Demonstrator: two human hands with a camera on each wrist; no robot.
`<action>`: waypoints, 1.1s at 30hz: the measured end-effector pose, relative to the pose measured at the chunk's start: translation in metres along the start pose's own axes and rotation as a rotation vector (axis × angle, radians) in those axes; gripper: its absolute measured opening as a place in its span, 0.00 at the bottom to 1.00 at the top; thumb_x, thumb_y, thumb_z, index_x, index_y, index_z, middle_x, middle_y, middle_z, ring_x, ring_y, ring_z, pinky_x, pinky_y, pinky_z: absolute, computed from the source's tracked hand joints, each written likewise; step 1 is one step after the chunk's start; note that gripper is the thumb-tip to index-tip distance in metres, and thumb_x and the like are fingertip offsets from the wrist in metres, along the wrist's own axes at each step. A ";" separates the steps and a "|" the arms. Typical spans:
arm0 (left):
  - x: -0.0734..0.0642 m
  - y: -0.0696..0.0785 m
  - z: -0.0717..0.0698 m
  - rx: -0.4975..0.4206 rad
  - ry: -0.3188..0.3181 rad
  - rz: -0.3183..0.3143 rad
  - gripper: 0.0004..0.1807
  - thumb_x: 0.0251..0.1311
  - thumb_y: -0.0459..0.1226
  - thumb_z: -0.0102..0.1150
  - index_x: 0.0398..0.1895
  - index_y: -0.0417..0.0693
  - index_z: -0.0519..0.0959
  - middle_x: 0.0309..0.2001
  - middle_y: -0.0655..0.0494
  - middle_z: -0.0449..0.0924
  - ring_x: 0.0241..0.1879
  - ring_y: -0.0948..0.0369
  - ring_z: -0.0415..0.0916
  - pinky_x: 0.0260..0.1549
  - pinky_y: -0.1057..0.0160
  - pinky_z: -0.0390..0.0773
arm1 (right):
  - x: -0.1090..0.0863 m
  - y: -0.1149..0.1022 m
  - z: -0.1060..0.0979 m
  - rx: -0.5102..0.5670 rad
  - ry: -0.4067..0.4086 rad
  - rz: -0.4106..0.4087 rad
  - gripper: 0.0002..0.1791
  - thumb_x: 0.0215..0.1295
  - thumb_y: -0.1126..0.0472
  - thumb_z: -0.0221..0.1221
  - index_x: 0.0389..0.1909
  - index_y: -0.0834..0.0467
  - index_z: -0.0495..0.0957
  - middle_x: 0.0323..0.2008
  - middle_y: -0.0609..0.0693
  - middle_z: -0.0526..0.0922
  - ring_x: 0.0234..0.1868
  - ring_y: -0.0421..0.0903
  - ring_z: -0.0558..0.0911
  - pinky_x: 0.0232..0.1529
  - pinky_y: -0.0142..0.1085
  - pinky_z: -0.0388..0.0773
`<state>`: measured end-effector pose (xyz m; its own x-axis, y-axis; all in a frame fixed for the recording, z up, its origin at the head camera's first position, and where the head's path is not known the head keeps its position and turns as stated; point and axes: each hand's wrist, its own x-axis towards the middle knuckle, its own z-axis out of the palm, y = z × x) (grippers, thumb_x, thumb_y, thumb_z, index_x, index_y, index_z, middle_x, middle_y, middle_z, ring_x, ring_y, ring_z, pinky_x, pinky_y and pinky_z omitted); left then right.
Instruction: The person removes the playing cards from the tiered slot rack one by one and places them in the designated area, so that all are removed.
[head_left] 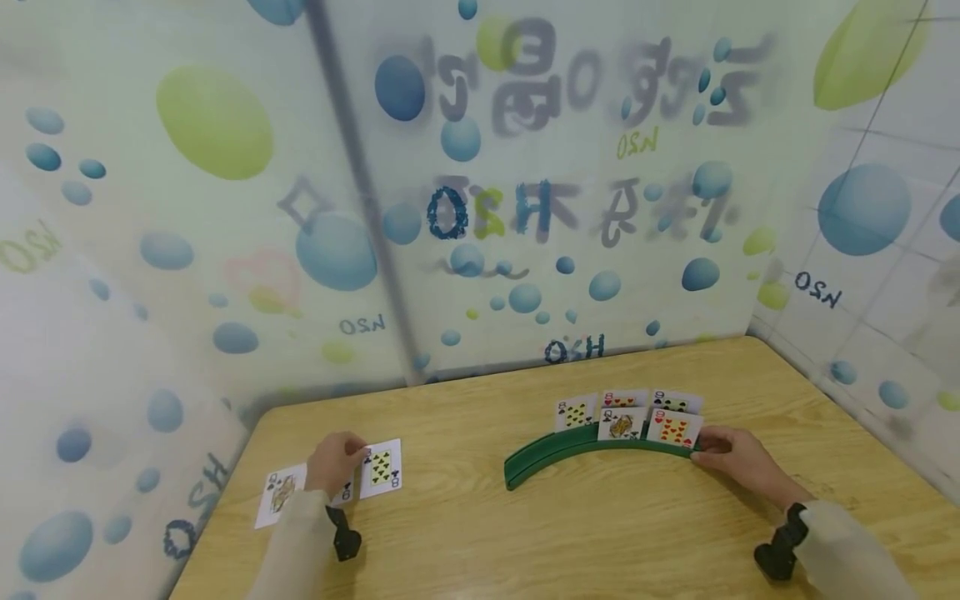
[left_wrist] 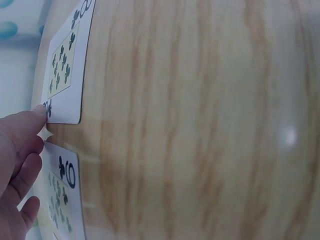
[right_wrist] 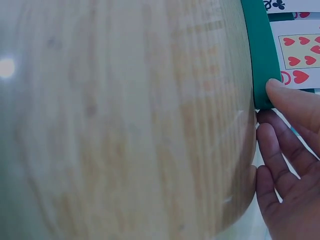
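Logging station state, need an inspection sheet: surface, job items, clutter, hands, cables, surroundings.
Surface: wood-grain table.
Job items: curved green card holder with five standing cards; on the table, a face card, the eight of clubs, and between them another club card, partly hidden in the head view.
Clutter: nothing seen.
Left hand: fingers appear to pinch a corner of the eight of clubs.
Right hand: grips the card holder's right end.
Cables: nothing seen.
Surroundings: backdrop printed with blue and green spots and mirrored H2O lettering.
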<state>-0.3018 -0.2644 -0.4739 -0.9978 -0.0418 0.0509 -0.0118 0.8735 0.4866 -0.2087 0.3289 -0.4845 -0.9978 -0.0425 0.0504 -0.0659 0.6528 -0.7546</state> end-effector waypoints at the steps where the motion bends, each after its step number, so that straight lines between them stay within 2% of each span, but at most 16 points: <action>1: 0.000 0.001 0.000 0.001 0.002 -0.003 0.06 0.56 0.34 0.60 0.35 0.41 0.80 0.32 0.52 0.79 0.34 0.55 0.73 0.37 0.50 0.70 | 0.000 0.000 0.000 0.001 0.001 0.001 0.27 0.57 0.58 0.63 0.50 0.75 0.71 0.40 0.61 0.79 0.38 0.49 0.77 0.33 0.33 0.74; 10: -0.003 0.003 -0.004 0.023 0.011 -0.003 0.05 0.55 0.35 0.60 0.33 0.42 0.80 0.30 0.53 0.78 0.32 0.55 0.73 0.37 0.49 0.68 | 0.001 -0.001 0.001 0.010 -0.002 -0.004 0.27 0.56 0.59 0.63 0.50 0.75 0.71 0.41 0.61 0.79 0.39 0.49 0.78 0.34 0.32 0.75; 17: -0.001 0.006 -0.010 0.013 0.011 0.018 0.08 0.57 0.35 0.58 0.37 0.41 0.80 0.35 0.50 0.79 0.36 0.53 0.73 0.39 0.48 0.68 | 0.001 -0.002 0.002 0.012 -0.002 -0.005 0.27 0.56 0.59 0.63 0.50 0.75 0.71 0.40 0.61 0.79 0.39 0.50 0.78 0.33 0.32 0.75; 21: 0.002 0.016 -0.015 0.002 0.025 0.054 0.09 0.57 0.36 0.57 0.39 0.43 0.81 0.39 0.49 0.78 0.39 0.53 0.73 0.39 0.50 0.71 | 0.001 -0.002 0.001 0.006 0.001 -0.007 0.27 0.56 0.59 0.63 0.50 0.76 0.70 0.40 0.61 0.79 0.38 0.49 0.78 0.33 0.32 0.75; 23: 0.001 0.025 -0.018 -0.003 0.034 0.095 0.09 0.57 0.36 0.57 0.39 0.43 0.81 0.40 0.49 0.78 0.40 0.53 0.73 0.39 0.50 0.71 | 0.000 -0.003 0.000 0.002 0.000 -0.005 0.28 0.56 0.59 0.63 0.50 0.76 0.70 0.40 0.61 0.79 0.38 0.50 0.78 0.33 0.32 0.75; 27: -0.004 0.048 -0.023 0.015 0.091 0.243 0.08 0.57 0.37 0.58 0.37 0.44 0.81 0.38 0.50 0.78 0.39 0.53 0.74 0.39 0.49 0.72 | 0.000 -0.004 -0.001 -0.015 -0.010 0.008 0.29 0.56 0.57 0.63 0.50 0.76 0.70 0.40 0.61 0.79 0.39 0.50 0.78 0.33 0.33 0.75; 30: -0.008 0.068 -0.022 0.010 0.142 0.354 0.06 0.56 0.36 0.60 0.35 0.45 0.81 0.35 0.52 0.77 0.37 0.54 0.75 0.38 0.51 0.72 | 0.000 -0.004 -0.002 -0.018 -0.014 0.012 0.29 0.57 0.57 0.63 0.50 0.76 0.70 0.40 0.61 0.78 0.39 0.50 0.78 0.33 0.33 0.74; 33: -0.014 0.089 -0.020 -0.024 0.171 0.431 0.05 0.55 0.35 0.61 0.34 0.46 0.81 0.33 0.54 0.77 0.35 0.56 0.74 0.36 0.54 0.73 | 0.000 -0.005 -0.001 -0.012 -0.007 0.005 0.28 0.56 0.59 0.63 0.50 0.76 0.70 0.40 0.61 0.79 0.38 0.50 0.78 0.33 0.33 0.74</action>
<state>-0.2880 -0.1956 -0.4137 -0.8865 0.2415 0.3947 0.4050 0.8175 0.4095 -0.2080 0.3267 -0.4799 -0.9981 -0.0442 0.0420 -0.0607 0.6624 -0.7467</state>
